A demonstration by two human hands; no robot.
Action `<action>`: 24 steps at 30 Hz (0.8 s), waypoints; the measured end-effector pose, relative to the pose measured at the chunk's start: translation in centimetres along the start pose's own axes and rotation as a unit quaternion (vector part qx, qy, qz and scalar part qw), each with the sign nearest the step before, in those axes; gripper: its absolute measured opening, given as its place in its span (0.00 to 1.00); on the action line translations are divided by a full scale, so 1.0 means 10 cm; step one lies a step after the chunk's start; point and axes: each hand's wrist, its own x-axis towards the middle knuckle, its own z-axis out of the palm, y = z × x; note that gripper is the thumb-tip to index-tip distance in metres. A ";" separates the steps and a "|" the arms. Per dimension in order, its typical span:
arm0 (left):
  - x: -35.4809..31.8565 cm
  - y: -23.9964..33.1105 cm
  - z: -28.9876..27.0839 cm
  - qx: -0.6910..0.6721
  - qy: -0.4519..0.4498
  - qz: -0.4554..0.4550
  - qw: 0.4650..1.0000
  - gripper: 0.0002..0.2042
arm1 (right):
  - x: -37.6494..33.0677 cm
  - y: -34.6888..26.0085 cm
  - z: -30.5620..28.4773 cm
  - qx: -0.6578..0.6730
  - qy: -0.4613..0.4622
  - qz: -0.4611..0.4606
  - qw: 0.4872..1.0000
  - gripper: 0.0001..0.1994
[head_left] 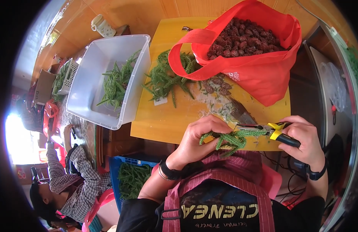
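Observation:
My left hand [204,135] pinches a green artificial pine sprig [235,140] close to my apron, over the near edge of the yellow table. In my right hand [304,141] are pliers [281,138] with yellow and black handles; my fingers wrap round them. The pliers' head meets the right end of the sprig, and whether the jaws are closed on it I cannot tell. Beyond my hands, a few pine cones [217,86] lie among whitish crumbs and green scraps. A pile of green sprigs [167,75] rests on the table further left.
An open red bag [260,77] full of pine cones stands at the far right. To the left is a clear plastic bin [136,83] holding sprigs. Below it sits a blue crate [116,170] of greenery. A person [76,181] in a checked shirt works at the left.

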 end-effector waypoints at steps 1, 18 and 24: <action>0.01 0.01 0.00 0.002 -0.003 0.001 1.000 0.13 | 0.00 0.00 -0.01 -0.001 -0.002 0.000 1.000 0.12; 0.03 0.05 0.04 -0.120 -0.020 -0.067 0.990 0.07 | 0.06 0.03 -0.11 -0.019 -0.033 -0.026 0.999 0.14; 0.05 0.09 0.04 -0.095 -0.042 -0.073 0.992 0.07 | 0.06 0.05 -0.13 -0.017 -0.045 -0.022 0.999 0.14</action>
